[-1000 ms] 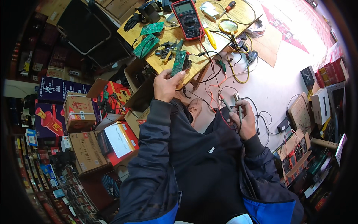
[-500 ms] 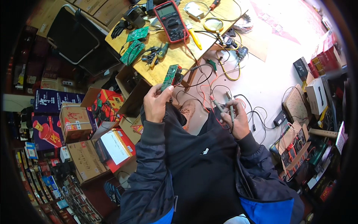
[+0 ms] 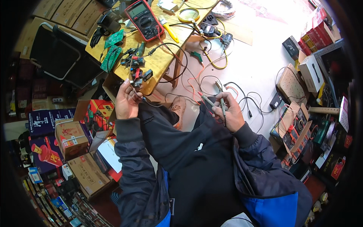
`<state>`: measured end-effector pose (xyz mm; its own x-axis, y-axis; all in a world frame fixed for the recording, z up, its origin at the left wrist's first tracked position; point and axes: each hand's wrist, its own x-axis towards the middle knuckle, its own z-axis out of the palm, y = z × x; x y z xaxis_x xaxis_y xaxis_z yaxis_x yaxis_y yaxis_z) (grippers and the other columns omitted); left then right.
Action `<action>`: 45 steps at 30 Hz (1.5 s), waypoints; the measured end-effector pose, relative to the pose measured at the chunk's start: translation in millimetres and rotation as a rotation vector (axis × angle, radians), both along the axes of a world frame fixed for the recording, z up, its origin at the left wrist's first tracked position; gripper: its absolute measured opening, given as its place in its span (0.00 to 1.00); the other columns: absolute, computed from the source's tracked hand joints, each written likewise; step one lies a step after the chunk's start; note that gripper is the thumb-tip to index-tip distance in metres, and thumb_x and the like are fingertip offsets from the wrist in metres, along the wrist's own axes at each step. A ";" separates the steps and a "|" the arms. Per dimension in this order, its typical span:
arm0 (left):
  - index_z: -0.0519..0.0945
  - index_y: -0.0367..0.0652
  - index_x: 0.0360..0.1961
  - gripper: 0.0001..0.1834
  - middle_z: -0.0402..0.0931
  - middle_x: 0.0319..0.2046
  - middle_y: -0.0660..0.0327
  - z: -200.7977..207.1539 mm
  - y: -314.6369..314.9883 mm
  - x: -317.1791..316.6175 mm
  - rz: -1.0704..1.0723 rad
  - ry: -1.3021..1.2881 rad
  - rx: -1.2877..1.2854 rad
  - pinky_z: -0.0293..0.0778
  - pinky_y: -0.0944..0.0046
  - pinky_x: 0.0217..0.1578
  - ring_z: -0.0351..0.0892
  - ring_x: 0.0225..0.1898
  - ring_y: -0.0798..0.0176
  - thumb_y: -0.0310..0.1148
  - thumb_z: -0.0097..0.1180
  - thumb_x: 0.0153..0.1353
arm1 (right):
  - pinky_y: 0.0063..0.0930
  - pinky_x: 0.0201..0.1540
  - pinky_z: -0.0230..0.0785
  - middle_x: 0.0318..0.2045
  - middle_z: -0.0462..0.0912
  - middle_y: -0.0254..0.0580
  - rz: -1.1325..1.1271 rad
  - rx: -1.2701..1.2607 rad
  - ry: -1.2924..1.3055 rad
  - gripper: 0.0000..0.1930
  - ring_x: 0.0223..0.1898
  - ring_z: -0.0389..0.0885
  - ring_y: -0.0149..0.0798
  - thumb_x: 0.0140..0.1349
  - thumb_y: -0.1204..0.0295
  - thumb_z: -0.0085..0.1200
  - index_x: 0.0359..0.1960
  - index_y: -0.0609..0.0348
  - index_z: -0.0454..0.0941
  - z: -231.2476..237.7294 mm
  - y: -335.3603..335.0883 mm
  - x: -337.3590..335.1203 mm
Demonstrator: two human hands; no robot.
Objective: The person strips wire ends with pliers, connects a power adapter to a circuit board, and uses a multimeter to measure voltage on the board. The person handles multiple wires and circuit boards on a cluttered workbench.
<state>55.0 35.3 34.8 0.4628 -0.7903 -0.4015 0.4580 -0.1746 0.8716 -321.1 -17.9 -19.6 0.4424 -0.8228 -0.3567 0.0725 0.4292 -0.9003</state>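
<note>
My left hand [image 3: 126, 100] is raised at the near edge of the wooden table [image 3: 162, 56], fingers pinched on a small part with red and black pieces [image 3: 137, 75] and a thin black wire. My right hand [image 3: 227, 112] is closed around two grey meter probes [image 3: 221, 100], which point up and to the left over my lap. Their leads run toward the red multimeter [image 3: 143, 15] lying on the table. Two green circuit boards [image 3: 112, 49] lie at the table's left end, beside a cluster of clips [image 3: 132, 60].
On the table are a yellow-handled tool [image 3: 170, 32] and a round magnifier [image 3: 189, 15]. Loose cables [image 3: 211, 75] trail over the pale floor. A black chair [image 3: 56, 56] stands at the left, cardboard boxes [image 3: 70, 140] crowd the lower left, and more boxes and shelves [image 3: 314, 34] line the right.
My left hand has moved left along the table edge. The green board it held up a second ago no longer shows there. My right hand keeps hold of the probes.
</note>
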 end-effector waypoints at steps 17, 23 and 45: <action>0.76 0.48 0.42 0.15 0.68 0.20 0.71 7.3 -14.3 27.1 -0.094 0.127 0.051 0.69 0.69 0.20 0.84 0.30 0.64 0.49 0.55 0.76 | 0.20 0.34 0.76 0.40 0.76 0.35 0.021 -0.050 -0.002 0.18 0.32 0.81 0.28 0.65 0.82 0.59 0.55 0.59 0.70 4.7 -3.2 7.1; 0.77 0.44 0.46 0.19 0.72 0.26 0.66 3.5 -8.3 22.1 -0.055 0.075 0.095 0.68 0.73 0.19 0.80 0.27 0.68 0.49 0.61 0.72 | 0.20 0.34 0.76 0.40 0.76 0.36 0.032 -0.050 0.005 0.18 0.32 0.81 0.28 0.66 0.82 0.59 0.55 0.59 0.70 5.5 -1.8 10.2; 0.83 0.37 0.44 0.09 0.81 0.32 0.64 -11.3 4.9 9.5 0.138 0.338 -0.003 0.74 0.66 0.33 0.79 0.29 0.71 0.30 0.61 0.68 | 0.21 0.34 0.74 0.40 0.75 0.36 0.077 -0.053 0.001 0.18 0.33 0.79 0.28 0.66 0.83 0.58 0.55 0.59 0.69 4.5 5.0 17.8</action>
<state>64.5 40.2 23.5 0.4067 -0.7313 -0.5476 0.7392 -0.0889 0.6676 -303.3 -12.9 -15.0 0.5050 -0.8040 -0.3138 0.0402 0.3851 -0.9220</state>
